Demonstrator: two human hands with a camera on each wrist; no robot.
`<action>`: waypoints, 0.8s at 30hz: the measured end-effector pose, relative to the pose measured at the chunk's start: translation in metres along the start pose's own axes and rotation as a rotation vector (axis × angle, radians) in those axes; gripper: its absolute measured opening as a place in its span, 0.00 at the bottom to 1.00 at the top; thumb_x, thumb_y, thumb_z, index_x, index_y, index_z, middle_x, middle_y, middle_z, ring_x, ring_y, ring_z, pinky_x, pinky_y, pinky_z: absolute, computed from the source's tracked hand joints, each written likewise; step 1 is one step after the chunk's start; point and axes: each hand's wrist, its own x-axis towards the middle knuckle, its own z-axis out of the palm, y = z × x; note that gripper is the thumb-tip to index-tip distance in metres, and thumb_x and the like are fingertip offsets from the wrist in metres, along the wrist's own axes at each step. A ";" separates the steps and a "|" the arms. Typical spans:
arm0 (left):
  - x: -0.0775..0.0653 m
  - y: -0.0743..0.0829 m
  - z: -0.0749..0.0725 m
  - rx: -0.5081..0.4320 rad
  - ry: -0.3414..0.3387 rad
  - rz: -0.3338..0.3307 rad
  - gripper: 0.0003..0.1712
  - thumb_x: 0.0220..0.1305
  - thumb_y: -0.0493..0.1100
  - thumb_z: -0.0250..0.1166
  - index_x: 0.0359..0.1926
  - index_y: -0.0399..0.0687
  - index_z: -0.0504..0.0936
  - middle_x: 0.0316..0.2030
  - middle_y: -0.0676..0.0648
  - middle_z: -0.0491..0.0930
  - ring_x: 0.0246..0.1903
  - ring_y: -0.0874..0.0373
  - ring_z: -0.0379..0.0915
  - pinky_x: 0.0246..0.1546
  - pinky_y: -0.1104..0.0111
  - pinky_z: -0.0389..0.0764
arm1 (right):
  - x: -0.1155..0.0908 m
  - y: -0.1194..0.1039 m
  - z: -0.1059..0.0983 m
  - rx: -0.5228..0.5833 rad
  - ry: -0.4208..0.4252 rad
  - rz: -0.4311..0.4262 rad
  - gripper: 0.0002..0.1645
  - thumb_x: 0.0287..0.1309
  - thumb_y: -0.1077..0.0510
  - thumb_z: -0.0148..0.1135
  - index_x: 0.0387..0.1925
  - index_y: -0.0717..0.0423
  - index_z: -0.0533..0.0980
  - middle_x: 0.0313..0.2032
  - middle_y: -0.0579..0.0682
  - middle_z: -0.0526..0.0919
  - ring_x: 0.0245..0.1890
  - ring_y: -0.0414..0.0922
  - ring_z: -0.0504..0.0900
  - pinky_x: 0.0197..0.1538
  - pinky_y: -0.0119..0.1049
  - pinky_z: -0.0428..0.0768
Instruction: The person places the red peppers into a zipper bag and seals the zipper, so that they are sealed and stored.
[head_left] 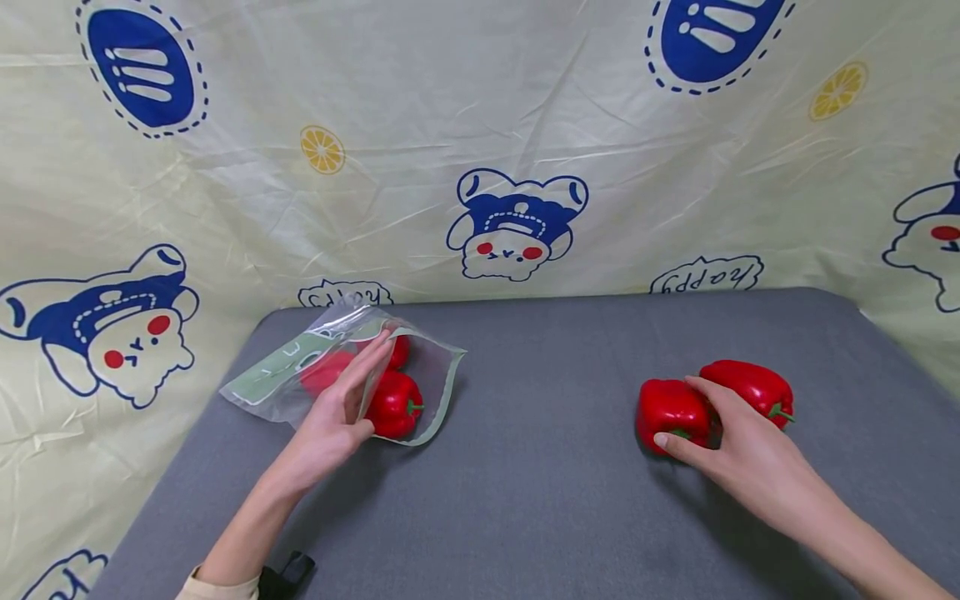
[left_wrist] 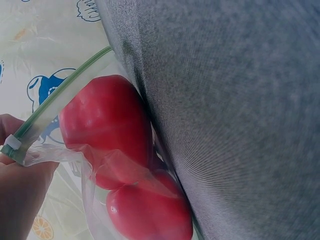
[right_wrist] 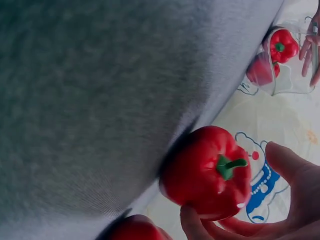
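My left hand (head_left: 337, 417) pinches the open edge of a clear zip bag (head_left: 262, 387) beside its white slider (left_wrist: 13, 142), with the other fingers stretched along the bag. The bag lies on its side with its mouth to the right. Inside are red bell peppers, one with a green stem (head_left: 393, 404) near the mouth. At the right, my right hand (head_left: 750, 442) is spread around another red bell pepper (right_wrist: 200, 170). Its fingertips are at the pepper's side, while the thumb stands apart from it in the right wrist view. A further red pepper (head_left: 750, 385) sits just behind.
Both hands work over a grey cloth-covered table (head_left: 525, 467). A pale printed sheet (head_left: 420, 167) hangs along the back and left side. A small black object (head_left: 288, 573) shows beside the left sleeve (head_left: 217, 587).
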 end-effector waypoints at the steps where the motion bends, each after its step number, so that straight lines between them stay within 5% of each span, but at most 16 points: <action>1: 0.000 0.000 0.000 0.004 0.001 0.003 0.59 0.46 0.13 0.55 0.77 0.54 0.54 0.76 0.55 0.48 0.74 0.56 0.42 0.60 0.59 0.70 | 0.001 0.001 0.001 0.006 -0.022 0.007 0.60 0.47 0.33 0.72 0.70 0.61 0.58 0.61 0.68 0.67 0.51 0.65 0.69 0.36 0.60 0.81; 15: 0.000 -0.001 0.000 0.024 0.005 0.028 0.59 0.45 0.12 0.54 0.76 0.56 0.57 0.76 0.55 0.49 0.74 0.57 0.43 0.58 0.59 0.73 | 0.018 0.001 0.014 0.031 -0.038 0.012 0.67 0.35 0.34 0.78 0.69 0.63 0.56 0.57 0.66 0.66 0.50 0.66 0.69 0.34 0.55 0.83; 24: 0.001 -0.002 0.000 0.020 0.004 0.030 0.59 0.44 0.13 0.57 0.76 0.54 0.56 0.75 0.55 0.50 0.74 0.56 0.44 0.58 0.56 0.73 | 0.024 0.003 0.010 0.073 -0.092 0.042 0.65 0.38 0.38 0.78 0.68 0.63 0.53 0.52 0.67 0.71 0.46 0.64 0.74 0.31 0.49 0.83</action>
